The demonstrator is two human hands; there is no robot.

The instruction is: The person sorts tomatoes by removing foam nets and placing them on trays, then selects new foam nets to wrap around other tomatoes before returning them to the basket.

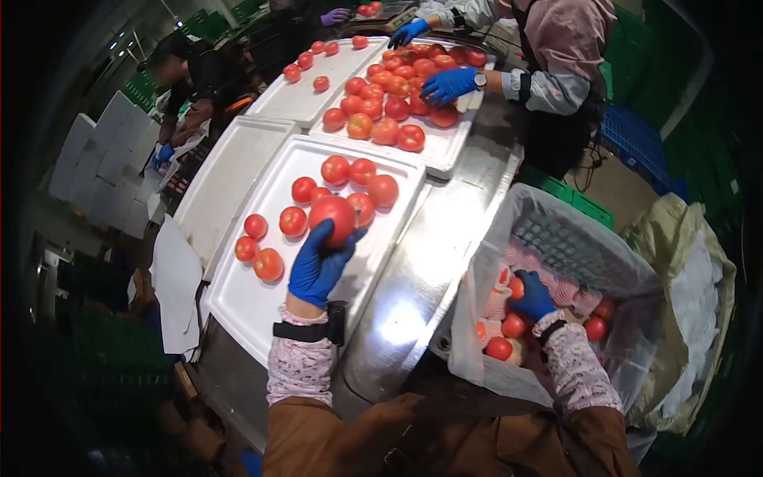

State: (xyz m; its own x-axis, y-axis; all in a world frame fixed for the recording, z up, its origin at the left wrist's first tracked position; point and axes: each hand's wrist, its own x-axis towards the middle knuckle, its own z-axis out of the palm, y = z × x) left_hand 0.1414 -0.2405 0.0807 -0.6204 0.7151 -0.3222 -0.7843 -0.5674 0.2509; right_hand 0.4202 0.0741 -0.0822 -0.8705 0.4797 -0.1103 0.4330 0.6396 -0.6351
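My left hand [318,269], in a blue glove, is closed around a large red tomato [332,220], lifted over a white tray [334,298]. Several more tomatoes [269,265] lie loose on that tray, behind and left of the hand. My right hand [535,296], also gloved in blue, reaches down into a crate [592,230] lined with clear plastic. Its fingers curl against a tomato [516,287]; the far side of the grip is hidden. Around it in the crate are other tomatoes [499,348] and pink foam net sleeves [566,289].
A co-worker's gloved hands [451,85] are over a second tray heaped with tomatoes [385,131]. A white tray [230,183] adjoins on the left. The metal table edge [433,270] runs between my tray and the crate. A pale sack [683,310] stands right of the crate.
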